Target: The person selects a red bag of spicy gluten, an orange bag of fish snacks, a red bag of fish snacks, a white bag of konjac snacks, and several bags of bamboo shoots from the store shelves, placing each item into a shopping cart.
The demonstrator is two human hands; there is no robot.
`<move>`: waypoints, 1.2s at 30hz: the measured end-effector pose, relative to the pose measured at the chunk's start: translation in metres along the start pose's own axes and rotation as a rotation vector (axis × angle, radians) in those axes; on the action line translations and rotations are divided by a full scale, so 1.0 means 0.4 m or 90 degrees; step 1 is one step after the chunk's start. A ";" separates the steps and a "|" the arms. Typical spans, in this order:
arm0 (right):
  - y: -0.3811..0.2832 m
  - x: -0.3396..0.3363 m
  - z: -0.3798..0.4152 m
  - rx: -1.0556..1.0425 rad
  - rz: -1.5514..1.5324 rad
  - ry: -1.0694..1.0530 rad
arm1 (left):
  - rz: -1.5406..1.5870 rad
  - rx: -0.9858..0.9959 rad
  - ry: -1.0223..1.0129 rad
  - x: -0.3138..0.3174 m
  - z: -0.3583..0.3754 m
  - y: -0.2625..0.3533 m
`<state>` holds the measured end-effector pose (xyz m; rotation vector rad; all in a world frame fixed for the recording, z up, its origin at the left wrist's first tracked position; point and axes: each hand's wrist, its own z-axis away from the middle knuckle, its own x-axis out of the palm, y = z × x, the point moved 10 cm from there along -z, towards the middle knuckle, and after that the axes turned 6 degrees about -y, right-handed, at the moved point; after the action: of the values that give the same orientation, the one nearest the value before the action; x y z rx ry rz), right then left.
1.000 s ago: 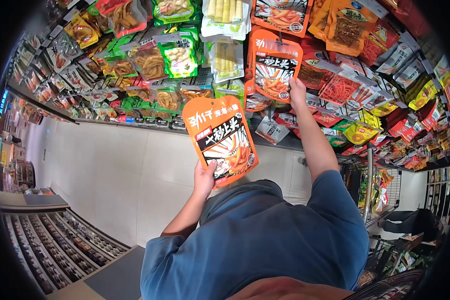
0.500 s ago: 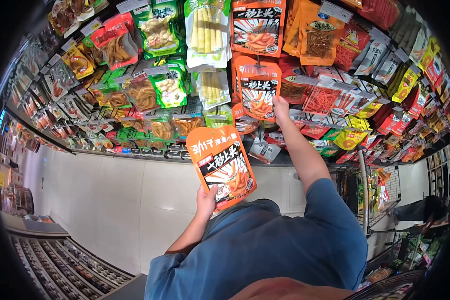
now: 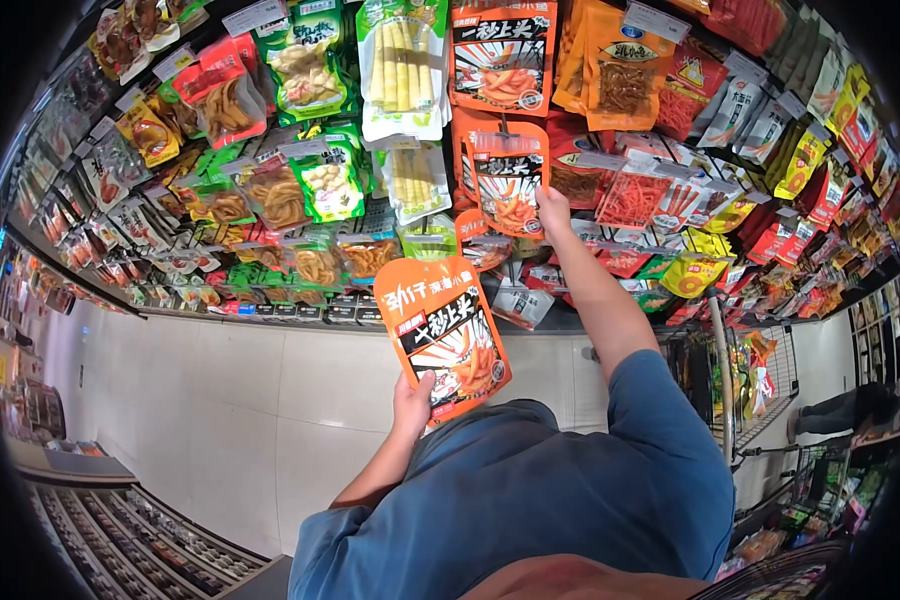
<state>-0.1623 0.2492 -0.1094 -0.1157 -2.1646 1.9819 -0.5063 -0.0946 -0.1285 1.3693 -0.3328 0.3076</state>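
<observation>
Left hand [image 3: 413, 402] pinched one orange pouch [image 3: 448, 338]; right hand [image 3: 554, 212] pinched one hanging pouch [image 3: 507, 178]. One upper pouch [image 3: 502, 55] hung above that hand.

"The lower orange pouch [image 3: 448, 335]?"
"Smooth, plastic-looking film. The green packet [image 3: 334, 188] is shiny plastic."
"And the shirt [image 3: 530, 490]?"
"Matt, soft-looking cloth."
"The floor [image 3: 210, 400]?"
"Smooth, faintly shiny; the trolley [image 3: 723, 375] looks metal."
</observation>
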 end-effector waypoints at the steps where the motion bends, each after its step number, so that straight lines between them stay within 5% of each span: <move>1: 0.002 -0.004 -0.002 0.002 -0.002 0.002 | 0.003 0.001 0.000 -0.003 -0.002 -0.006; 15: -0.033 -0.015 -0.003 -0.009 0.082 -0.015 | 0.045 -0.002 0.000 0.013 -0.031 -0.018; 18: -0.271 -0.028 0.114 -0.233 0.275 0.196 | 0.044 0.005 0.013 0.008 -0.033 -0.015; 19: -0.348 -0.012 0.135 -0.375 0.306 0.211 | 0.042 0.008 0.016 0.004 -0.033 -0.015; 23: -0.667 0.137 0.173 -0.556 0.311 0.118 | 0.040 0.007 0.023 0.003 -0.036 -0.009; 28: -0.746 0.184 -0.056 -0.431 0.458 0.252 | 0.041 0.020 0.018 0.006 -0.034 -0.003; 31: -0.740 0.181 -0.116 -0.302 0.491 0.215 | 0.052 0.031 0.027 0.012 -0.026 0.007; 36: -0.629 0.128 -0.255 -0.245 0.269 0.207 | 0.058 0.022 0.014 0.010 -0.020 -0.001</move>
<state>-0.1717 0.3346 0.1531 -0.9519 -2.4000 1.5422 -0.5023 -0.0866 -0.1285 1.3867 -0.3737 0.4048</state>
